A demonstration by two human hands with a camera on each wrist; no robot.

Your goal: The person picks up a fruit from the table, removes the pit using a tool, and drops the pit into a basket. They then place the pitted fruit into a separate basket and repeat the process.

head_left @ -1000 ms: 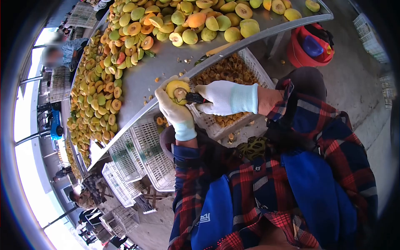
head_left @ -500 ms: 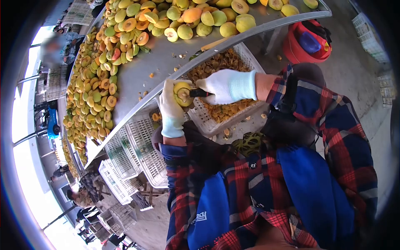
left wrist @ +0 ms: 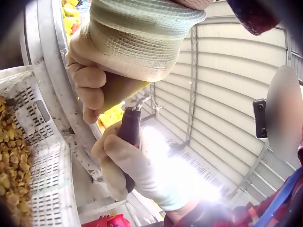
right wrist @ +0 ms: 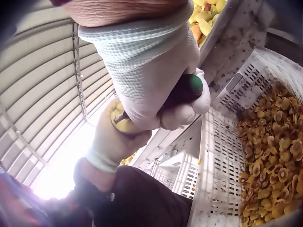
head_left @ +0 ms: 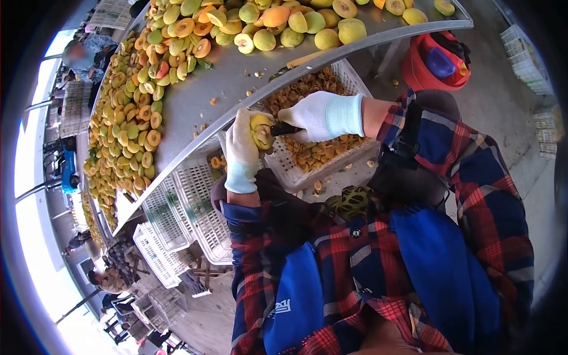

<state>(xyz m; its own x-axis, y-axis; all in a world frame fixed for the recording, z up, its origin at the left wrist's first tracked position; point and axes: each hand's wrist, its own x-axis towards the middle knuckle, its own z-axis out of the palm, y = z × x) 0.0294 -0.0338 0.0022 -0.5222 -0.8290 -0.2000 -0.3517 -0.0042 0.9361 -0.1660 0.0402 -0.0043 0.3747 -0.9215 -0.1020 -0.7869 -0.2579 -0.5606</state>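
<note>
In the head view my gloved left hand point(head_left: 241, 145) grips a halved yellow peach-like fruit point(head_left: 260, 131), its cut face and brown centre turned toward the right hand. My gloved right hand point(head_left: 319, 118) holds a black-handled pitting tool point(head_left: 284, 129), its front end at the cut face. The left wrist view shows the tool's small metal tip point(left wrist: 140, 102) close to the fruit. A green butt point(right wrist: 195, 86) ends the handle in the right wrist view. Both hands are above the near edge of the metal table point(head_left: 219, 92), beside a white crate point(head_left: 364, 86) of brown pit pieces.
Many halved fruits point(head_left: 133, 112) are piled along the table. White plastic crates point(head_left: 201, 207) stand below its edge on the left. A red bucket point(head_left: 417, 74) holding a blue item sits on the floor at right. Another person point(head_left: 89, 56) is across the table.
Both hands have shifted slightly left in the head view, which itself has moved a little. The fruit half has turned, its cut face now tilted more toward the right hand. Both grips continue.
</note>
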